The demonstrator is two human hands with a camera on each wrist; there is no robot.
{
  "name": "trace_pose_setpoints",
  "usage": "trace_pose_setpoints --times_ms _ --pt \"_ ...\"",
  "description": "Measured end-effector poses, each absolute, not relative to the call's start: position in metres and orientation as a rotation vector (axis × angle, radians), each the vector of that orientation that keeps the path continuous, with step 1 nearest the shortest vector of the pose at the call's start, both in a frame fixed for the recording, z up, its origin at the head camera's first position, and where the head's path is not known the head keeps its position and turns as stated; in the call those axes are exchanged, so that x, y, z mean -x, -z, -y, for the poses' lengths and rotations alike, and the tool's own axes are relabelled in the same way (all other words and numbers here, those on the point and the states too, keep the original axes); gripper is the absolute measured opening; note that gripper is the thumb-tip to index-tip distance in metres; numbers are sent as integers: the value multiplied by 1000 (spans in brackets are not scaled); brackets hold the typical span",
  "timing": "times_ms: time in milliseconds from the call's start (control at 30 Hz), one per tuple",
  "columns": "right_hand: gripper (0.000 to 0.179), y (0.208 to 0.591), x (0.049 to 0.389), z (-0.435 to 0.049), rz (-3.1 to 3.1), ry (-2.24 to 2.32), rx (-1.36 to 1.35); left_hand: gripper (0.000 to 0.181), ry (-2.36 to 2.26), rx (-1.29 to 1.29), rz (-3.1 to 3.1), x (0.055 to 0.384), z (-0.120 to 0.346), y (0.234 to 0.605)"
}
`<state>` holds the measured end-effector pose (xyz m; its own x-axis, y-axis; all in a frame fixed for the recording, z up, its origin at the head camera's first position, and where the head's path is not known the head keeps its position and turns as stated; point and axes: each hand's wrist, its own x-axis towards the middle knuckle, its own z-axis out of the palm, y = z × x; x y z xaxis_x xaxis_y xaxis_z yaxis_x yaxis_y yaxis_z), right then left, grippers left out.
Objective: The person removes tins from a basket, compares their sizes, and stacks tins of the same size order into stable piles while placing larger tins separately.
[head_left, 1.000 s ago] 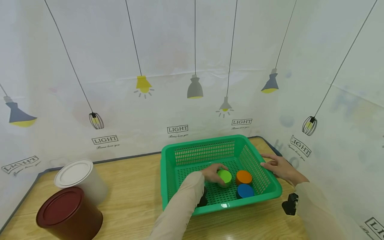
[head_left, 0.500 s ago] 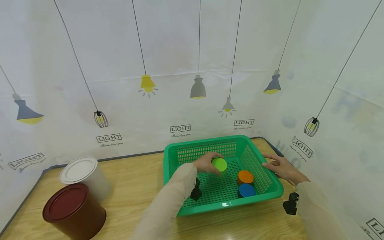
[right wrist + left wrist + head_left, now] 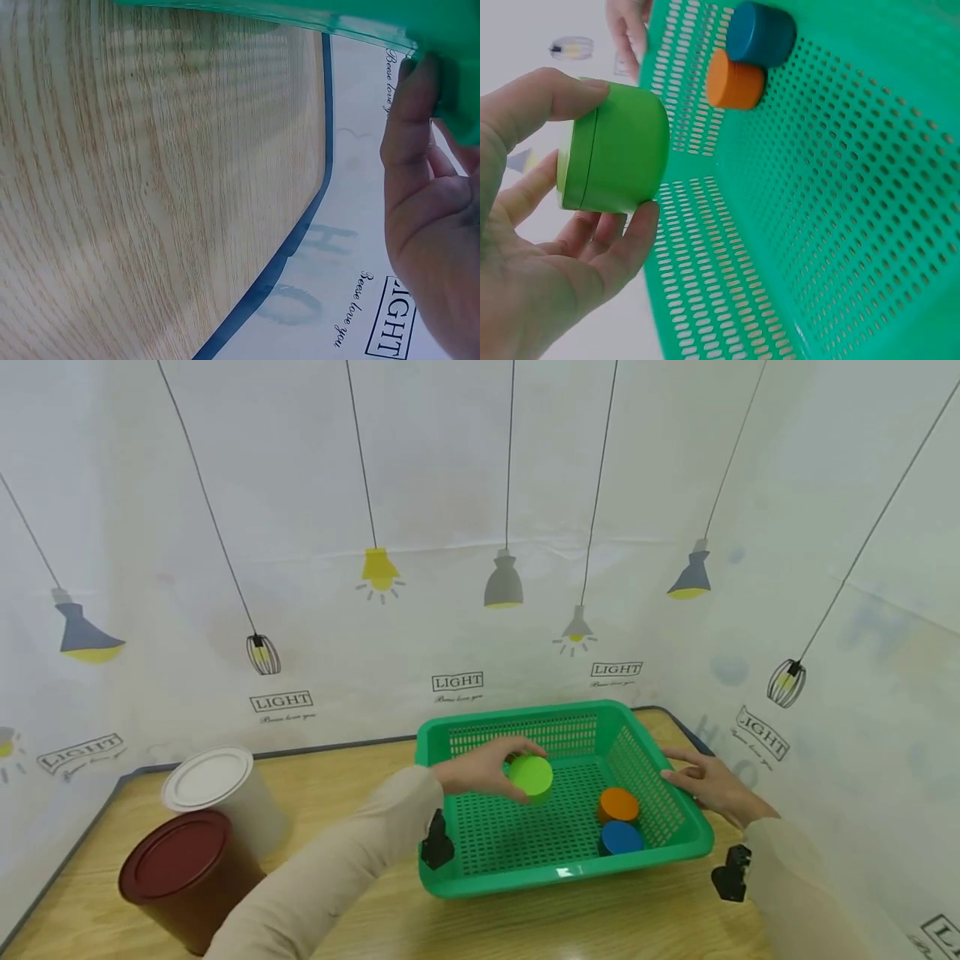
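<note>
My left hand (image 3: pixel 487 768) holds a small round lime-green lidded container (image 3: pixel 531 778), thumb on one side and fingers on the other. It is raised over the left half of a green plastic basket (image 3: pixel 517 882). In the left wrist view the green container (image 3: pixel 626 150) shows a seam line around it near one end. My right hand (image 3: pixel 712 785) pinches the basket's right rim, seen close up in the right wrist view as thumb and fingers (image 3: pixel 412 112) about the rim. An orange round container (image 3: pixel 618 806) and a blue one (image 3: pixel 621 838) sit side by side at the basket's right end.
On the wooden table (image 3: pixel 360 810), left of the basket, stand a dark red lidded can (image 3: pixel 191 877) and a white lidded can (image 3: pixel 232 793) behind it. A wall covering with printed lamps (image 3: pixel 450 485) rises behind and to the right.
My left hand has lifted the lime-green container from beside the orange one and carried it left across the basket. My right hand stays on the rim. The view has shifted slightly left.
</note>
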<state>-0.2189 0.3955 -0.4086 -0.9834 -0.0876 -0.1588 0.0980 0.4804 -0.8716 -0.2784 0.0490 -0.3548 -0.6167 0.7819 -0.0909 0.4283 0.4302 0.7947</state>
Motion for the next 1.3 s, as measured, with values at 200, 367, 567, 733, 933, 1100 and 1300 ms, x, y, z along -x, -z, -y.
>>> trace_pose_setpoints --times_ms 200,367,567,733,933,1100,1300 --pt "64 409 219 -395 -2533 1529 -5 59 -1125 -1088 -2220 267 -8 344" --pt "66 408 218 -396 -2546 1507 -1 60 -1251 -1095 -2216 263 21 337" --pt "66 406 217 -396 -2566 1479 5 60 -1336 -1034 -2246 258 51 332" --pt "66 406 217 -394 -2572 1462 11 61 -1418 -936 -2305 254 73 336" --pt "65 407 217 -392 -2600 1425 14 60 -1542 -765 -2393 247 96 350" --pt "65 407 216 -391 -2600 1429 20 60 -1598 -629 -2472 244 111 362" --pt "66 405 216 -392 -2581 1447 31 63 -1561 -483 -2562 242 124 379"
